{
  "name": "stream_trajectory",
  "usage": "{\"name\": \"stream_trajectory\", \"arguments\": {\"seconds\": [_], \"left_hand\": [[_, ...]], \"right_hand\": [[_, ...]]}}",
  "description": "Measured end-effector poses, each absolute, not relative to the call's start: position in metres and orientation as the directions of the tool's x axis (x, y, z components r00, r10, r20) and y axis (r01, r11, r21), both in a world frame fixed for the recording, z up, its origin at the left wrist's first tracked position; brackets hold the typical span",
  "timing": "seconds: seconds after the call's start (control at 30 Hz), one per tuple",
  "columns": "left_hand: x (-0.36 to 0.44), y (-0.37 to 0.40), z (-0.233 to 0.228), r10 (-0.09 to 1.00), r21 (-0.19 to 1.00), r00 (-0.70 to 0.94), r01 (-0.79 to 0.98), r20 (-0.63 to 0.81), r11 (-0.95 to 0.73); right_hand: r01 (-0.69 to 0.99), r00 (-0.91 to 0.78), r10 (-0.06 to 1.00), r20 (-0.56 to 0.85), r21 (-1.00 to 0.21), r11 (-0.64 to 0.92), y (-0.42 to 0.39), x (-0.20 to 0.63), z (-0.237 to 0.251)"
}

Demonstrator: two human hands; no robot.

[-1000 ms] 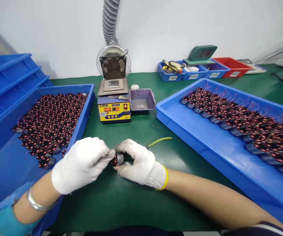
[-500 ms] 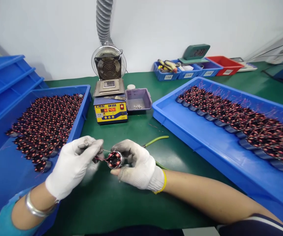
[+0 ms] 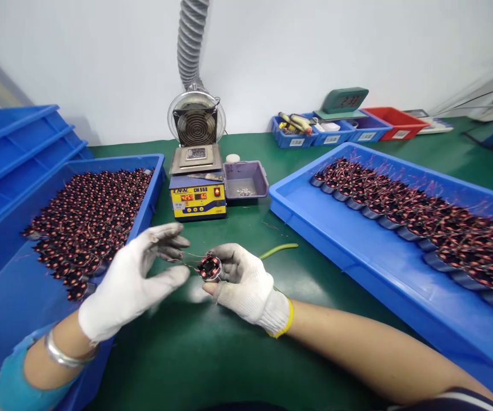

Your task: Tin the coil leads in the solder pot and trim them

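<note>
- Green matting covers the surface (image 3: 237, 354), which runs back to a plain white wall (image 3: 293, 51).
- White knit gloves cover both hands. The right hand (image 3: 246, 282) has its fingers closed around a small wound coil (image 3: 209, 267), copper windings in a metal ring, held just above the surface near the front middle.
- The left hand (image 3: 132, 282) is just beside the coil, fingers spread wide and holding nothing firmly; thin wire leads (image 3: 184, 260) from the coil run toward its fingertips, and whether they touch I cannot tell.
- A silver bangle (image 3: 64, 354) and a blue sleeve (image 3: 12, 377) show at the left wrist.
- A green-handled tool (image 3: 278, 249) lies on the surface just behind the right hand.
- On the left, a blue tray (image 3: 6, 297) holds a dense heap of coils, with empty blue trays (image 3: 10, 142) stacked behind it.
- On the right, a long blue tray (image 3: 357, 257) carries coils laid in rows along its far side.
- At the back middle stands a yellow and blue solder pot (image 3: 197, 194) with red digits on its panel, a small fan (image 3: 196, 119) behind it under a grey ribbed hose (image 3: 190, 40).
- A small purple bin (image 3: 246, 180) touches the pot's right side.
- Further back right are little blue bins (image 3: 315, 130), a red bin (image 3: 394, 123) and a green clock (image 3: 344, 100).
</note>
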State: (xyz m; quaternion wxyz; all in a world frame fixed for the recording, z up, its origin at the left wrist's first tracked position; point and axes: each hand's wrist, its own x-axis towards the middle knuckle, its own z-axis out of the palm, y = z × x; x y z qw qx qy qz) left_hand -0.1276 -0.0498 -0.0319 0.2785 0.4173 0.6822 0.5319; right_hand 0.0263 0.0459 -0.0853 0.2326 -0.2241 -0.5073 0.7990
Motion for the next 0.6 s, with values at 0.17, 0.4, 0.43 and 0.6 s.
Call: {"name": "stream_trajectory", "arguments": {"seconds": [0.17,0.4,0.43,0.6], "left_hand": [[-0.113,-0.043,-0.035,0.849,0.920,-0.495,0.219,-0.182,0.325],[-0.115,-0.041,-0.034,0.867,0.923,-0.496,0.308,-0.053,0.232],[-0.115,-0.042,-0.034,0.864,0.916,-0.502,0.330,-0.033,0.227],[-0.116,-0.043,-0.036,0.830,0.901,-0.558,0.361,0.003,0.240]], "right_hand": [[-0.126,-0.791,0.584,-0.181,-0.886,-0.446,0.046,0.026,-0.086],[-0.027,-0.828,0.498,-0.257,-0.869,-0.494,0.041,0.024,-0.084],[-0.005,-0.836,0.480,-0.266,-0.871,-0.491,0.040,0.024,-0.083],[0.108,-0.894,0.339,-0.294,-0.874,-0.474,0.037,0.028,-0.075]]}}
